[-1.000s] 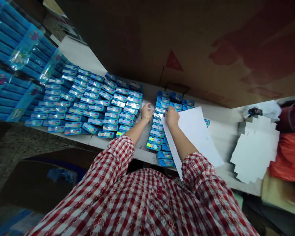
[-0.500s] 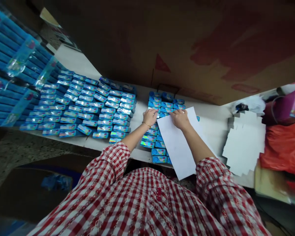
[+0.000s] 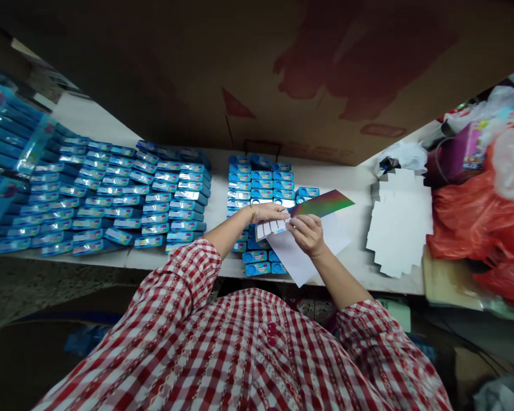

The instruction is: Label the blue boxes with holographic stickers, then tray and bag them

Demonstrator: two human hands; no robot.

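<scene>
Both hands hold up a flat die-cut card blank (image 3: 321, 204), shiny rainbow foil on one face and white on the tabbed end. My left hand (image 3: 269, 213) pinches the white tabs; my right hand (image 3: 307, 234) grips its lower edge. Under them lies a white sheet (image 3: 297, 260) on the white table (image 3: 360, 182). Just beyond my hands stand rows of small blue boxes (image 3: 261, 177), with a larger block of blue boxes (image 3: 124, 197) to the left.
A stack of white die-cut blanks (image 3: 400, 225) lies to the right. Red and white plastic bags (image 3: 480, 211) pile at far right. A big brown carton wall (image 3: 282, 74) stands behind the table. Long blue packs (image 3: 8, 148) lie at far left.
My hands lifted from the white sheet and blue boxes and now hold the foil blank up above the table. The view shifted left and down.
</scene>
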